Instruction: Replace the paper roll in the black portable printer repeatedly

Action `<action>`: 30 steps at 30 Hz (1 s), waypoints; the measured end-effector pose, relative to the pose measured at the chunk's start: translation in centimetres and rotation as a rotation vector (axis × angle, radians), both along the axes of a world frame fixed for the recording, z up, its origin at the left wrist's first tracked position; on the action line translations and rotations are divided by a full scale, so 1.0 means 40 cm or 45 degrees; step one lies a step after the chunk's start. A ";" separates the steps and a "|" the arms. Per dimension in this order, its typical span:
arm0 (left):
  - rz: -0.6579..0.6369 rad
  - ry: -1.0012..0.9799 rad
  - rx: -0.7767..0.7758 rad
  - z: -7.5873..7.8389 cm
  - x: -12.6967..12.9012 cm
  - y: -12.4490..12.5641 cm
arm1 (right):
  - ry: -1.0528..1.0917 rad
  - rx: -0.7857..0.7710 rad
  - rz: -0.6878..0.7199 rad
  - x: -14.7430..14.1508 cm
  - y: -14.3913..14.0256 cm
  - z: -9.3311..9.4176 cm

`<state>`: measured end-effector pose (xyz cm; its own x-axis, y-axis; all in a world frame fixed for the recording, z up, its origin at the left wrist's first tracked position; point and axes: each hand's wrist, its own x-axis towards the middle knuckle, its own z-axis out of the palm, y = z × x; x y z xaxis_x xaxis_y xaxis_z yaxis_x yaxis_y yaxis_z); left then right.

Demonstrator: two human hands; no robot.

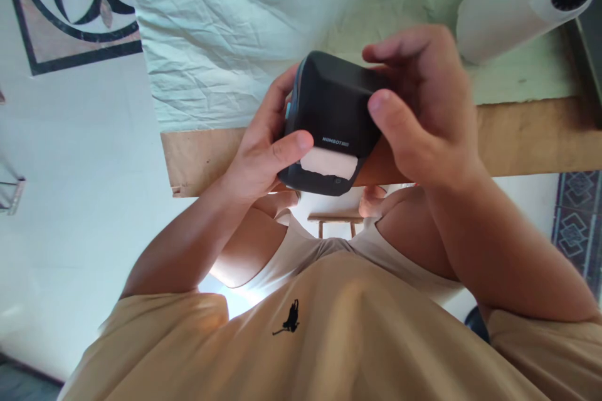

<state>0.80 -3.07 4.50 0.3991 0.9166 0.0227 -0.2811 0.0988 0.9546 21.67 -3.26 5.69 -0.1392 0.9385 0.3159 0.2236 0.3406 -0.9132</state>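
Observation:
A black label printer point(336, 103) marked NIIMBOT is held up above the near edge of the table. White label paper point(329, 163) shows at its front slot, with a ragged edge. My left hand point(263, 144) grips the printer's left side, its thumb on the front beside the paper. On the right side, my right hand point(423, 106) has its thumb against the casing; its fingers curl behind the far right corner, partly hidden and slightly blurred. I cannot tell how firmly the right fingers press on the casing.
A pale green cloth point(226, 31) covers the table, leaving a bare wooden edge point(202, 160) along the front. At the back right lies a white paper roll point(498, 19), close to a dark flat object point(587, 56). Under the table stands a small wooden stool point(335, 219).

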 end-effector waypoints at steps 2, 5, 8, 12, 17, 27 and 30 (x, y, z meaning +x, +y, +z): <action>0.080 0.063 -0.069 0.018 0.013 -0.012 | -0.120 0.004 0.082 0.002 0.002 -0.007; 0.125 0.091 -0.171 0.036 0.024 -0.024 | -0.288 0.089 0.088 0.000 0.005 -0.010; 0.101 0.048 -0.221 0.040 0.021 -0.024 | -0.333 0.109 0.080 -0.001 0.011 -0.017; 0.134 0.003 -0.217 0.038 0.015 -0.016 | -0.360 0.023 0.122 0.002 0.021 -0.030; 0.096 -0.002 -0.207 0.031 0.015 -0.011 | -0.398 0.043 0.095 0.006 0.022 -0.033; 0.056 -0.057 -0.161 0.016 0.015 -0.010 | -0.397 0.093 0.064 -0.005 0.009 -0.011; 0.025 -0.063 -0.161 0.014 0.009 -0.005 | -0.376 0.101 0.064 -0.007 0.011 -0.007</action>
